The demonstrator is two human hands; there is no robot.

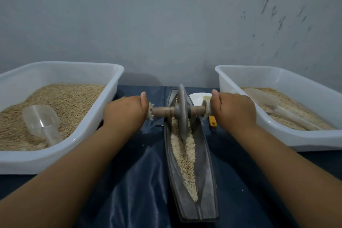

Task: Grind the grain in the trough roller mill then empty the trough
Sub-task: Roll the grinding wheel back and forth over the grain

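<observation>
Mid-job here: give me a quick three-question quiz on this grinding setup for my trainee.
1. True or false: both hands grip the axle.
2. Which bin holds a scoop lying on whole grain: left or right?
3. Where does the wheel sit in the trough: near end, far half, or lifted out?

Key:
1. True: left hand, right hand.
2. Left bin, scoop.
3. Far half.
</observation>
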